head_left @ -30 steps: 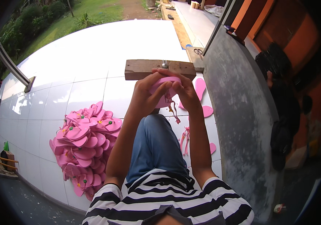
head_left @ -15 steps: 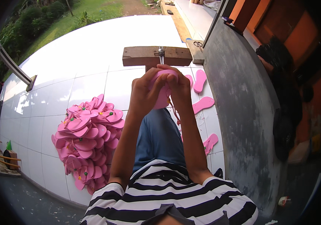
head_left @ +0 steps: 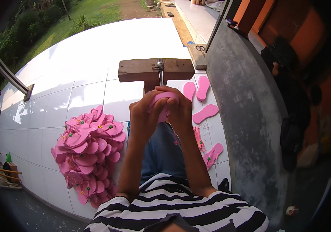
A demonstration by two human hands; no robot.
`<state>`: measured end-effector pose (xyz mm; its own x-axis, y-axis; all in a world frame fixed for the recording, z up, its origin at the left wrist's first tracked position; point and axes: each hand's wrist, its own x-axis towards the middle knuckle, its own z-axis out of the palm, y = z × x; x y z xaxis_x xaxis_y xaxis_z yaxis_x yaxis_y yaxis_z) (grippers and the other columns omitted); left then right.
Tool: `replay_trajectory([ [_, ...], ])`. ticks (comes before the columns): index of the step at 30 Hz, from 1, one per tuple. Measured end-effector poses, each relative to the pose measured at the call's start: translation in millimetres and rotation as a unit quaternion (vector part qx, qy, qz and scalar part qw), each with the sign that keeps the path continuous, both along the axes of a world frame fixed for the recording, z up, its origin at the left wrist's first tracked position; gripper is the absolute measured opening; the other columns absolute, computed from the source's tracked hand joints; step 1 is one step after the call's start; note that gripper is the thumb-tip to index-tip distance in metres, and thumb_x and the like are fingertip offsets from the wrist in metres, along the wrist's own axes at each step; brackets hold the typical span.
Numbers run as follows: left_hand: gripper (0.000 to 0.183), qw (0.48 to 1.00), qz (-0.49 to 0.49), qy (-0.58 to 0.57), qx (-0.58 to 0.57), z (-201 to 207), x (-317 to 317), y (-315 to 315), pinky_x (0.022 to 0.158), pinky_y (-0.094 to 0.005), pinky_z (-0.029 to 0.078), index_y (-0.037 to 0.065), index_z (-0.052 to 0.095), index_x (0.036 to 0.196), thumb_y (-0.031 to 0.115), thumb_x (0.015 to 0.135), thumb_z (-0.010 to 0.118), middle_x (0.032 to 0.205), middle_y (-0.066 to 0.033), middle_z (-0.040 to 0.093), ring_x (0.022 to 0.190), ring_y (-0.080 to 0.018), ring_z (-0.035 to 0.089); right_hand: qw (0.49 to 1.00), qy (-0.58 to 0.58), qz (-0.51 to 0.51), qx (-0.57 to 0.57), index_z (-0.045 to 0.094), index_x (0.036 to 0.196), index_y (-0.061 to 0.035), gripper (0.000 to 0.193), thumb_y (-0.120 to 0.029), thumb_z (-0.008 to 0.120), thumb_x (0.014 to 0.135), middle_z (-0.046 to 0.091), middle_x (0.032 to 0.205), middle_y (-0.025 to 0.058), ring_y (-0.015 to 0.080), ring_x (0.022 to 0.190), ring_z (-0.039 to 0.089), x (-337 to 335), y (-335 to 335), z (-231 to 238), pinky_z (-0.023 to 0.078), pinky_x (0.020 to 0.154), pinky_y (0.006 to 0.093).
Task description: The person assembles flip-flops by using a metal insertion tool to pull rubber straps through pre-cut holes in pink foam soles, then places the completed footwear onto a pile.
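Observation:
Both my hands grip one pink flip-flop (head_left: pixel 164 116), its sole bent into a curve above my lap. My left hand (head_left: pixel 143 116) closes round its left side and my right hand (head_left: pixel 180 113) round its right, thumbs nearly together on top. A thin strap (head_left: pixel 176 138) dangles below the right palm. Just beyond my fingers, a slim metal tool (head_left: pixel 160 73) is fixed to a wooden crossbeam (head_left: pixel 134 70) and runs toward the sole. My fingers hide its near end, so whether it touches the flip-flop I cannot tell.
A heap of pink flip-flops (head_left: pixel 88 154) lies on the white tiles to the left. On the right are several loose pink soles (head_left: pixel 205 113), pink straps (head_left: pixel 198 139) and a strapped flip-flop (head_left: pixel 213 155), beside a grey ledge (head_left: pixel 246 116). Scissors (head_left: pixel 200 48) rest on a block.
The view has shifted, so the beam and floor things sit lower in the picture. My hands, still gripping the flip-flop, have come slightly nearer to me, away from the beam.

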<state>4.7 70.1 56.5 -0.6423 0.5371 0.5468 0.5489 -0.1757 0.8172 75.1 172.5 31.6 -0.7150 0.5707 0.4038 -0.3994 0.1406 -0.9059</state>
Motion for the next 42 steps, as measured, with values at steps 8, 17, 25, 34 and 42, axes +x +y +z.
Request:
replay_trajectory([
  [8, 0.02, 1.0, 0.015, -0.018, -0.018, 1, 0, -3, 0.068, -0.0295, 0.053, 0.001, 0.069, 0.103, 0.015, 0.089, 0.069, 0.083, -0.013, 0.072, 0.075, -0.0194, 0.071, 1.0, -0.006, -0.012, -0.018, 0.065, 0.117, -0.0001, 0.07, -0.063, 0.058, 0.088, 0.069, 0.104, 0.0069, 0.013, 0.092, 0.064, -1, -8, 2, 0.052, 0.079, 0.0259],
  [17, 0.017, 1.0, -0.012, -0.001, 0.012, -2, -4, -2, 0.067, -0.0294, 0.053, 0.001, 0.071, 0.097, 0.012, 0.084, 0.073, 0.08, -0.011, 0.072, 0.072, -0.0179, 0.071, 0.994, 0.007, -0.057, 0.088, 0.066, 0.11, 0.0, 0.079, -0.073, 0.047, 0.087, 0.072, 0.098, 0.0117, 0.019, 0.088, 0.069, -5, -3, -3, 0.054, 0.074, 0.0294],
  [25, 0.027, 0.984, -0.081, 0.141, 0.07, 15, 55, -60, 0.057, -0.0276, 0.051, -0.001, 0.07, 0.094, 0.024, 0.085, 0.074, 0.066, -0.0093, 0.067, 0.059, -0.0174, 0.068, 0.989, 0.096, 0.004, 0.109, 0.067, 0.112, -0.0011, 0.06, -0.056, 0.052, 0.095, 0.07, 0.094, 0.0148, 0.0226, 0.087, 0.07, 68, -54, -2, 0.056, 0.075, 0.0325],
  [34, 0.025, 0.959, -0.06, -0.009, -0.276, -52, 37, -74, 0.068, -0.0375, 0.053, 0.002, 0.063, 0.11, 0.014, 0.088, 0.066, 0.088, -0.0193, 0.069, 0.081, -0.0364, 0.069, 0.927, -0.262, -0.116, 0.24, 0.051, 0.123, -0.0022, 0.049, -0.035, 0.068, 0.091, 0.053, 0.114, 0.0173, 0.0294, 0.107, 0.059, 97, -59, -28, 0.051, 0.088, 0.0371],
  [42, 0.034, 0.973, -0.034, 0.03, -0.225, -72, 27, -79, 0.092, -0.0408, 0.05, -0.002, 0.061, 0.116, 0.002, 0.082, 0.065, 0.132, -0.0214, 0.057, 0.114, -0.0391, 0.061, 0.926, -0.312, -0.071, 0.2, 0.05, 0.114, -0.0004, 0.04, -0.033, 0.062, 0.095, 0.063, 0.096, 0.0214, 0.0445, 0.081, 0.065, 83, -84, -63, 0.053, 0.066, 0.0492],
])
